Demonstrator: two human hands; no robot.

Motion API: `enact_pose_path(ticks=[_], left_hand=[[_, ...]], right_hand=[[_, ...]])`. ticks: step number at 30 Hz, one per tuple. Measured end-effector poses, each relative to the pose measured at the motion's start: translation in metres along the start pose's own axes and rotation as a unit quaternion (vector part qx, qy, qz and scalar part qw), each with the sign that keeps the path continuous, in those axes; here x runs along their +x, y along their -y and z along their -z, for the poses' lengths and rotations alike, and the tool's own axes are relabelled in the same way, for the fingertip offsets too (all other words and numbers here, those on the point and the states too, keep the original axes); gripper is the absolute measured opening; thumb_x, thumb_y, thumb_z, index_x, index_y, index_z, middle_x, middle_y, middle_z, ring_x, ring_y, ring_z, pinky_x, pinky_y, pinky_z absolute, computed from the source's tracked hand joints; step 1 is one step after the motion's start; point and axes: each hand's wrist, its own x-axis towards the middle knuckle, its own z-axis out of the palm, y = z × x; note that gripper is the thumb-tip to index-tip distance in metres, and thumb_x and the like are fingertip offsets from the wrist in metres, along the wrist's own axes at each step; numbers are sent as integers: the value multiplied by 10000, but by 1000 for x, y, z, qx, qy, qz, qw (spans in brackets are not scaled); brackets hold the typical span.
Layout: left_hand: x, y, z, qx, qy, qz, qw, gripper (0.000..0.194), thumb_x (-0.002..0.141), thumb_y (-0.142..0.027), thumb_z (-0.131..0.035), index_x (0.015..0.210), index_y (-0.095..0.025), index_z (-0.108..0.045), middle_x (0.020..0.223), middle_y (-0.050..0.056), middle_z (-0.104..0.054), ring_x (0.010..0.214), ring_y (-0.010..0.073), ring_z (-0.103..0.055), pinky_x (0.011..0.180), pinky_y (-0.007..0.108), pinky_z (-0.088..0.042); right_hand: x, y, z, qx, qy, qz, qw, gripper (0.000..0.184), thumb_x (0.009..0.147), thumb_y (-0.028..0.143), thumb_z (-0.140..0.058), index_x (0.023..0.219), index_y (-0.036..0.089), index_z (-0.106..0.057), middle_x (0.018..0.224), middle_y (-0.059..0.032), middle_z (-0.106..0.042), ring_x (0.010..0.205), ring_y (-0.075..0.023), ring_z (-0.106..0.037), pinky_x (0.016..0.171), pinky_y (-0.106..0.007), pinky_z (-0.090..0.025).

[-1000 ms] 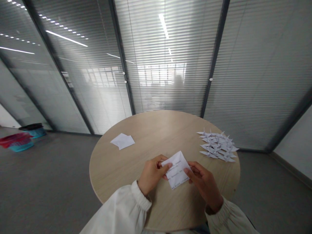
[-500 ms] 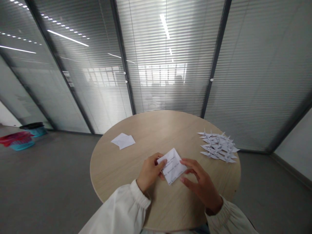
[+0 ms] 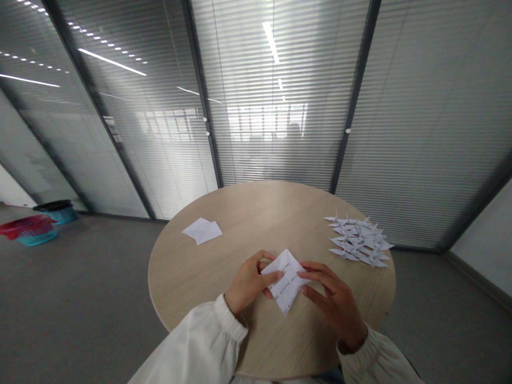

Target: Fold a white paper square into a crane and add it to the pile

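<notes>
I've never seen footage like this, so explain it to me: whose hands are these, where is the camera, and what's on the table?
No machine here: these are a person's own bare hands, filmed by a camera worn on their head, looking forward and down. They sit at a round wooden table. The left hand pinches a folded square of printed paper. The right hand rests its fingers against the paper's edge. Farther off lie a pile of paper cranes on the right and some loose white paper on the left.

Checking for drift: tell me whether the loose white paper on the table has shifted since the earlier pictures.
No: the loose white paper keeps the same place relative to the table's far rim.
</notes>
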Motion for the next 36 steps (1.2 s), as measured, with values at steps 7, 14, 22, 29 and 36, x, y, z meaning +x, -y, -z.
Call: enact_pose_path(ticks=[7,14,22,29,36], left_hand=[[1,3,0,-22,42,-4,999,411,597,-364,-768,885,-118,-608,737,30,-642,607,137,-585,514,210,-425],[-2,-1,-3,-69,117,7,991,367,605,-352,-771,827,-116,-599,716,11,-611,597,111,-544,557,211,-409],[-2,-1,-4,-54,141,0,989,375,633,-366,-755,861,-128,-578,723,1,-595,612,108,-532,543,199,-388],[-3,0,-4,-21,138,-1,990,378,635,-384,-751,836,-131,-555,693,1,-605,584,113,-539,524,204,-383],[-3,2,-5,-49,133,17,990,437,632,-390,-756,912,-129,-547,705,-3,-608,574,102,-541,511,192,-397]], right_hand=[[-2,3,-1,14,-4,14,1000,192,804,362,-624,957,265,-687,1131,-64,-625,1069,-231,-577,915,-370,-484],[-5,5,-2,67,-9,-44,997,334,753,329,-682,1073,254,-624,1069,-61,-661,979,-219,-623,841,-324,-524],[-5,9,-3,93,1,-62,994,330,745,310,-692,1061,255,-616,1028,-52,-674,951,-210,-634,825,-315,-523],[-3,13,-2,69,6,-61,996,243,737,305,-701,972,260,-660,960,-25,-678,890,-189,-628,788,-275,-506],[-5,11,-1,96,7,-86,992,201,742,320,-693,929,246,-678,938,-36,-685,893,-200,-626,776,-276,-507]])
